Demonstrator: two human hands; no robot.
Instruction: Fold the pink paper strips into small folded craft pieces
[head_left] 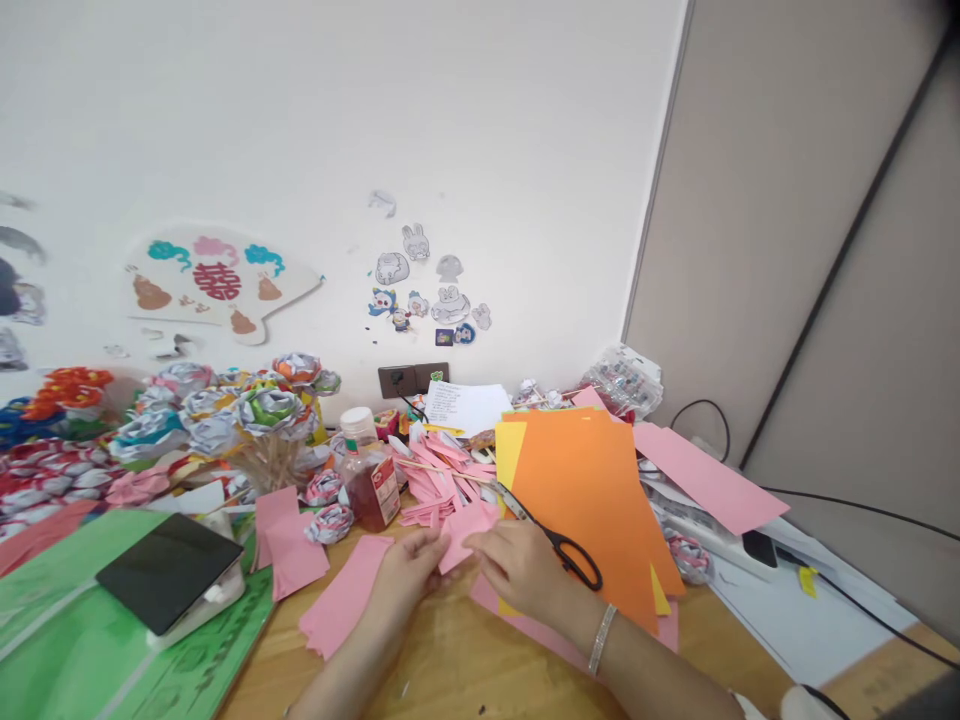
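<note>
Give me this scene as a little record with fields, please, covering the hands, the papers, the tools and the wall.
Left hand: pinching a small pink paper
Right hand: fingers at the same paper; sparkly bracelet on that wrist
Scissors: on the orange sheets, beside the right hand
Bottle: white lid, reddish-brown contents
Crafts: paper flowers on sticks, left of the bottle
Surface: wooden table
Wall: fan-shaped picture and small character cutouts

Two hands [411,570], one bottle [369,485]
</note>
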